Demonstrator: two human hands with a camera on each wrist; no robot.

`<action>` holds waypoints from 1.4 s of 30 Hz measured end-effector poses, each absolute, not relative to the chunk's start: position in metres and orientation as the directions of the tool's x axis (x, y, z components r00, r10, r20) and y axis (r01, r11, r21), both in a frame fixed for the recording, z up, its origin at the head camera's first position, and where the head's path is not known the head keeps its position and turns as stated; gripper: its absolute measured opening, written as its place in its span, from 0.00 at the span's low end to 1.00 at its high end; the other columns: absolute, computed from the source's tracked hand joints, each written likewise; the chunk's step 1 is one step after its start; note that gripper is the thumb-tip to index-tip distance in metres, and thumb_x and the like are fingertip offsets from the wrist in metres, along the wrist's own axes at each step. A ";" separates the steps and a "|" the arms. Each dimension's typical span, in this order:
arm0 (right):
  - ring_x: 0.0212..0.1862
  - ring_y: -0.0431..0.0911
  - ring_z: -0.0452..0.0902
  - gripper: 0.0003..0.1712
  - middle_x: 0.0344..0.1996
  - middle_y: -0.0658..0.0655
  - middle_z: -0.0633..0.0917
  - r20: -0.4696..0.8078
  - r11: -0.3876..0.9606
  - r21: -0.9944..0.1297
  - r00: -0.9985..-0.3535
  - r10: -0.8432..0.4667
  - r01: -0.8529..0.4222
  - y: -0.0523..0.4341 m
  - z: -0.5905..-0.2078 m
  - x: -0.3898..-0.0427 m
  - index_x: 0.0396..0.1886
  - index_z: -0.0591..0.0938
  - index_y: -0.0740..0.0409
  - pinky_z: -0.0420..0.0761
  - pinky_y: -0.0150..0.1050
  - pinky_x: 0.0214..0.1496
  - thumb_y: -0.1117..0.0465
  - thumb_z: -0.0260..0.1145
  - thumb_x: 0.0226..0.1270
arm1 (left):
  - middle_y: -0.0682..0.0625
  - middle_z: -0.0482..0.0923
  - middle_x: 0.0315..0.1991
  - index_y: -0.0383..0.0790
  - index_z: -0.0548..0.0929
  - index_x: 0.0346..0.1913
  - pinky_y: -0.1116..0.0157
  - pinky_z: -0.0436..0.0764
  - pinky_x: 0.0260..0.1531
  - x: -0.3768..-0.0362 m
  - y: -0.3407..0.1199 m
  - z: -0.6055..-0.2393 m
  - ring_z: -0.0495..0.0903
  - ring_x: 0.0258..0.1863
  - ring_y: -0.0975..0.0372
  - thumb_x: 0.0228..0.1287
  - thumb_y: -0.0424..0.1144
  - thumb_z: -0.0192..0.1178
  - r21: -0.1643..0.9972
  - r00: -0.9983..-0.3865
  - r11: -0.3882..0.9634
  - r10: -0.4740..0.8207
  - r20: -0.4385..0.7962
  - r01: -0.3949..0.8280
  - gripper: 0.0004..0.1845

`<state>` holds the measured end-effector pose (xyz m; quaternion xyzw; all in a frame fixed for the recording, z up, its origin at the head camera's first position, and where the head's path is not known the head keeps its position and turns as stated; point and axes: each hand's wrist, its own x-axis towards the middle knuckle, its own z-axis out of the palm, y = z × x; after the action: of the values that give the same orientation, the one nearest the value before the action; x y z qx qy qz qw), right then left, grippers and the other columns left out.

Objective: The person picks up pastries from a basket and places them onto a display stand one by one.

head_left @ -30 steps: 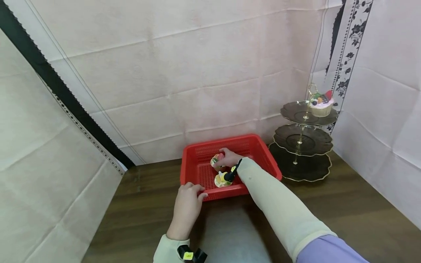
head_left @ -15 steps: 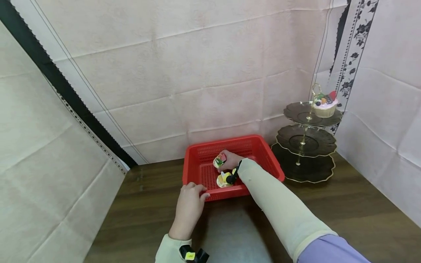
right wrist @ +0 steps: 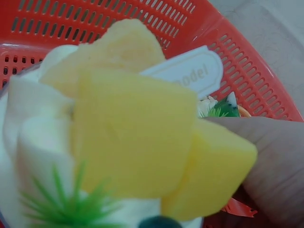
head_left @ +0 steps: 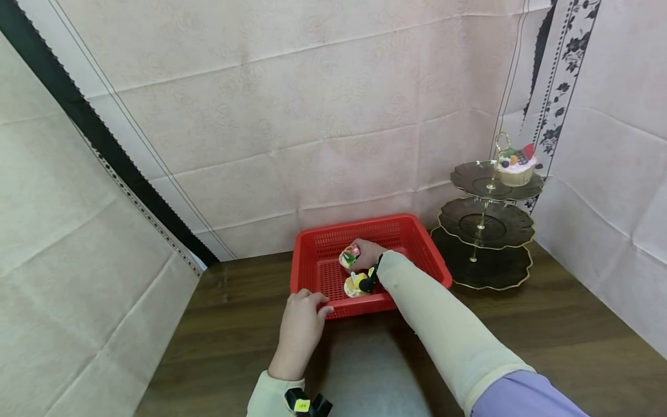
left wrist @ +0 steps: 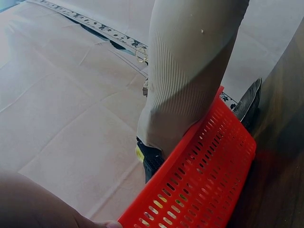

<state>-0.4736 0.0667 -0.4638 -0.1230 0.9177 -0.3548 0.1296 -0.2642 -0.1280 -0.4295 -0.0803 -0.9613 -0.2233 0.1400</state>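
My right hand [head_left: 367, 253] reaches into a red plastic basket [head_left: 311, 242] and grips a fruit-topped model cupcake [head_left: 347, 258], tilted so its pink and green top faces left. Close to the right wrist lies a second model cupcake [head_left: 354, 286] with yellow fruit pieces; it fills much of the right wrist view, where yellow chunks [right wrist: 135, 135], white cream and a small label [right wrist: 194, 73] show. At the basket's near left corner, my left hand [head_left: 299, 325] holds the rim between thumb and fingers. The right hand's fingertips are mostly hidden.
To the right of the basket stands a three-tier dark stand [head_left: 484, 223] with gold scalloped edges. Another fruit cupcake [head_left: 516, 167] sits on its top tier. Pale cloth walls [head_left: 260, 116] enclose the wooden table [head_left: 234, 336] at the back and both sides.
My right hand has closed round the pink-and-green cupcake and tipped its top to the left. The left hand stays on the basket rim. The head view has shifted slightly.
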 end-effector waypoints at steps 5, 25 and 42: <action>0.42 0.48 0.79 0.31 0.41 0.53 0.83 -0.154 0.718 -0.685 -0.939 -0.308 -0.124 0.069 -0.463 -0.475 0.51 0.74 0.52 0.80 0.42 0.48 0.58 0.82 0.50 | 0.48 0.80 0.34 0.42 0.91 0.42 0.58 0.80 0.40 -0.264 -0.127 -0.428 0.73 0.36 0.56 0.58 0.41 0.75 0.402 -0.945 0.889 0.093 0.312 0.220 0.10; 0.47 0.49 0.79 0.42 0.45 0.54 0.83 -0.185 0.674 -0.731 -0.920 -0.347 -0.107 0.096 -0.435 -0.465 0.59 0.75 0.52 0.80 0.45 0.53 0.56 0.87 0.43 | 0.48 0.80 0.34 0.42 0.91 0.42 0.58 0.80 0.40 -0.264 -0.129 -0.432 0.73 0.36 0.56 0.58 0.42 0.75 0.401 -0.940 0.888 0.092 0.327 0.227 0.10; 0.49 0.49 0.80 0.43 0.49 0.54 0.82 0.045 0.736 -0.616 -0.946 -0.322 -0.280 0.133 -0.377 -0.416 0.65 0.71 0.48 0.79 0.49 0.53 0.48 0.82 0.52 | 0.49 0.80 0.33 0.42 0.91 0.41 0.59 0.79 0.37 -0.263 -0.129 -0.435 0.73 0.35 0.57 0.59 0.42 0.74 0.374 -0.926 0.893 0.109 0.361 0.251 0.10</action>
<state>-0.4157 0.1326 -0.3775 -0.1618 0.9312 -0.3249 0.0323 -0.2633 -0.1293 -0.4353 -0.0940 -0.9583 -0.2116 0.1675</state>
